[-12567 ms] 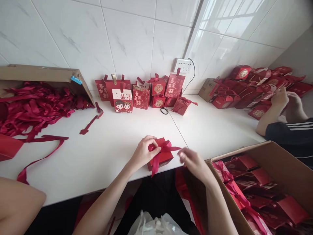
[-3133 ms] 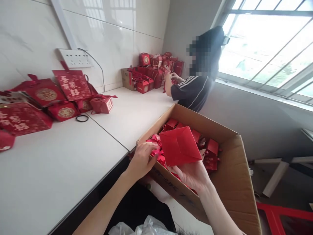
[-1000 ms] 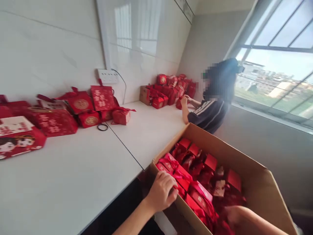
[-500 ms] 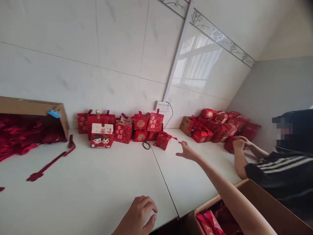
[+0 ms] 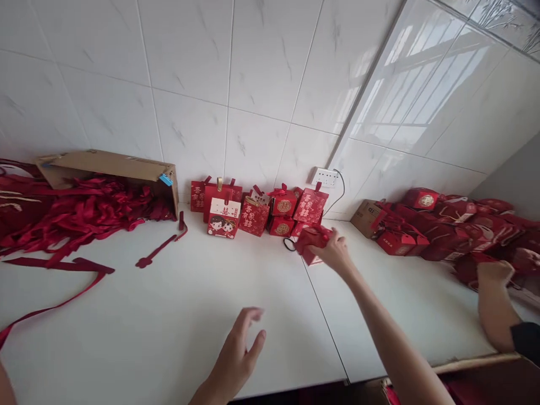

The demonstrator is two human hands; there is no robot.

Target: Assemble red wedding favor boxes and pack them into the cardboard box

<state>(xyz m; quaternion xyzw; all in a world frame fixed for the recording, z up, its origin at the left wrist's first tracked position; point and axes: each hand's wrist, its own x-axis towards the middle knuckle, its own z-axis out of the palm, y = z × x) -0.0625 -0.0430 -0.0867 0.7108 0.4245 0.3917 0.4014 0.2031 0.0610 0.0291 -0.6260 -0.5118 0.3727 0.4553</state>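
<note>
Red box (image 5: 309, 238) beside black ring (image 5: 286, 246)

The right arm (image 5: 392, 332) is bare and stretched out long, slanting from the lower right up toward the middle of the view. The right hand (image 5: 334, 250) is curled in a grasp, thumb to the left, fingers on the far side. The left hand (image 5: 235, 350) hangs lower and nearer the body, well apart from the right. Its fingers (image 5: 248, 315) bend forward, tips blurred; its thumb (image 5: 258, 344) points up, clear of them. The left wrist (image 5: 211, 388) sits by the lower edge.
</note>
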